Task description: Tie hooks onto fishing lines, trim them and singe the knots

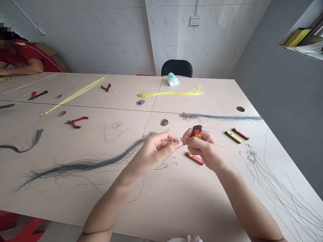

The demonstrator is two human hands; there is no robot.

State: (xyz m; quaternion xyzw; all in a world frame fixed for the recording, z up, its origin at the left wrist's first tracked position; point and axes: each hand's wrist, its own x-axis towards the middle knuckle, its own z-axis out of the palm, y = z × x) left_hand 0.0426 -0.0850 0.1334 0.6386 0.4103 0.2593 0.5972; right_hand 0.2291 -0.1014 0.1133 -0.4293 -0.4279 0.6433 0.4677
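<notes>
My right hand (203, 146) is wrapped round a red and black lighter (197, 132), its thumb and forefinger pinched at a small dark tip. Just to the left, my left hand (161, 148) is closed in a pinch; whatever is between its fingertips is too small to make out. The two hands almost touch. Below them a red lighter (194, 158) lies on the table. A long bundle of dark grey lines (96, 164) runs leftward from behind my left hand, and a few loose hooks (174, 163) lie under my hands.
Yellow (233, 136) and red (241, 133) lighters lie right, near loose hooked lines (252, 156). A blue-grey bundle (224, 117), yellow bundle (171, 93), green plastic bag (173, 79) and red-handled pliers (77, 122) lie beyond. A person in red (32, 55) leans at the far left.
</notes>
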